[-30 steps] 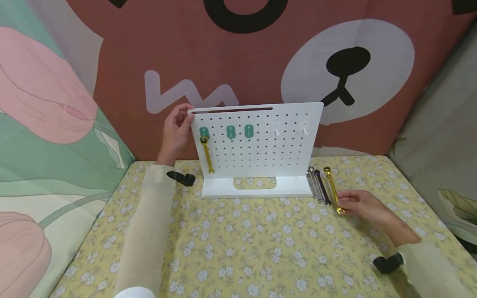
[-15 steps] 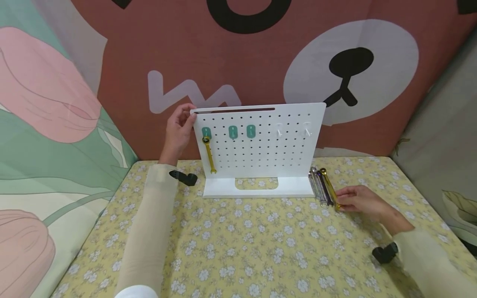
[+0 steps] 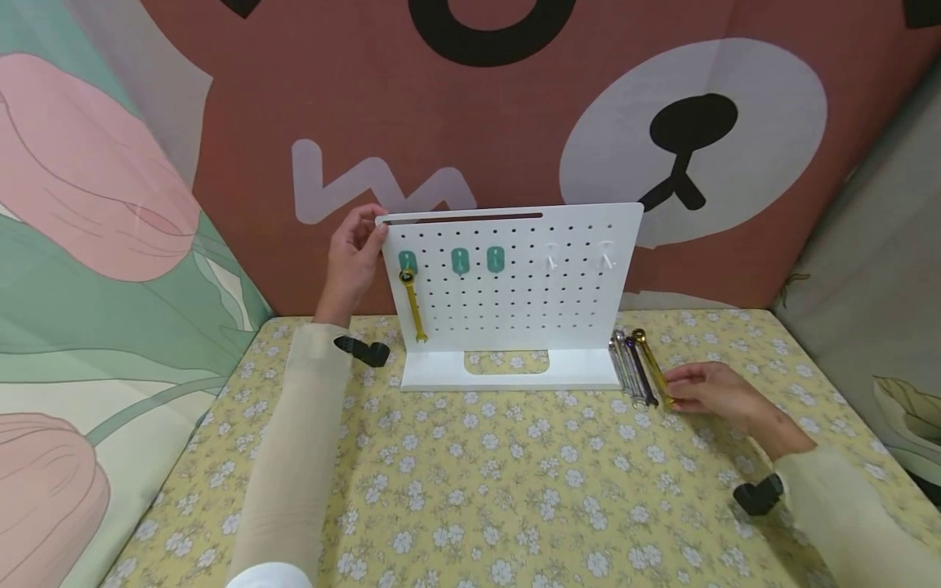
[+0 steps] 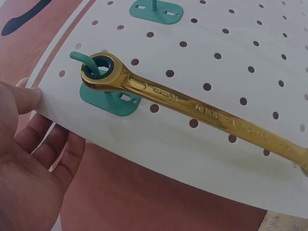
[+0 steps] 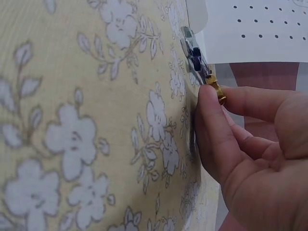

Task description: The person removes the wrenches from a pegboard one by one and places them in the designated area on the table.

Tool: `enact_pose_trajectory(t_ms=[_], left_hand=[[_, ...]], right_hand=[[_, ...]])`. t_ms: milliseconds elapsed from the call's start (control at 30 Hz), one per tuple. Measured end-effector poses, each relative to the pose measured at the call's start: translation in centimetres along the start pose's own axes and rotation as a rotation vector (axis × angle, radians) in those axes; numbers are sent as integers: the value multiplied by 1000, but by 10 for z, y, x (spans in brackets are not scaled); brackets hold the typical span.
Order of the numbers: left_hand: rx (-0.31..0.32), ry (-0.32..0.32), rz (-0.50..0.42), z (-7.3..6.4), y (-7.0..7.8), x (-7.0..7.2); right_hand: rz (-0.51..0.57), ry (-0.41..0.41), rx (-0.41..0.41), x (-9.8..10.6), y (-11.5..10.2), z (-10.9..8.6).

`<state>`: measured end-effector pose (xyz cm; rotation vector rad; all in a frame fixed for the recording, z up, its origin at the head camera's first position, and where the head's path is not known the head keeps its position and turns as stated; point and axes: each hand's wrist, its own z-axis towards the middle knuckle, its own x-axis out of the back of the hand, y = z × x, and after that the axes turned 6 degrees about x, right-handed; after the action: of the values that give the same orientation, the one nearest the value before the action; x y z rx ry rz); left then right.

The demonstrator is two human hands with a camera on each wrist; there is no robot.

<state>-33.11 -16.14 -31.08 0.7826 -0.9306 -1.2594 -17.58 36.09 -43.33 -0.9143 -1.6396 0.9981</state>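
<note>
My left hand (image 3: 351,260) grips the upper left corner of a white pegboard (image 3: 507,302), thumb in front and fingers behind. Close by, a gold ratcheting combination wrench (image 4: 163,94) hangs by its ring end from a green hook (image 4: 108,101) on the board. On the right, my right hand (image 3: 716,394) pinches the lower end of a second gold wrench (image 3: 650,359) between thumb and fingers. Just left of that wrench lie a dark purple wrench (image 3: 641,371) and several silver wrenches (image 3: 625,367), side by side against the board's base.
Two more green hooks (image 3: 460,260) and two clear hooks (image 3: 551,257) on the board hold nothing. The board's white foot (image 3: 434,376) rests on a yellow flowered tablecloth (image 3: 485,474). Behind stands a reddish-brown printed cloth (image 3: 507,139).
My right hand has shifted the gold wrench left, closer to the dark purple wrench, then slightly back right. The left hand keeps its hold on the pegboard's corner.
</note>
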Motion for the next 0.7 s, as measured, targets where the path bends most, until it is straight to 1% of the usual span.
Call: enact_pose_trajectory(t_ms=[100, 467, 600, 700], left_hand=[[-1, 1, -1, 0, 0, 0], [-3, 2, 5, 0, -2, 0], [-3, 2, 6, 0, -1, -1], [6, 9, 13, 0, -1, -1]], right_hand=[[-10, 12, -5, -1, 0, 0], [-123, 25, 10, -5, -4, -6], [-164, 60, -10, -8, -6, -8], [-201, 85, -9, -12, -6, -9]])
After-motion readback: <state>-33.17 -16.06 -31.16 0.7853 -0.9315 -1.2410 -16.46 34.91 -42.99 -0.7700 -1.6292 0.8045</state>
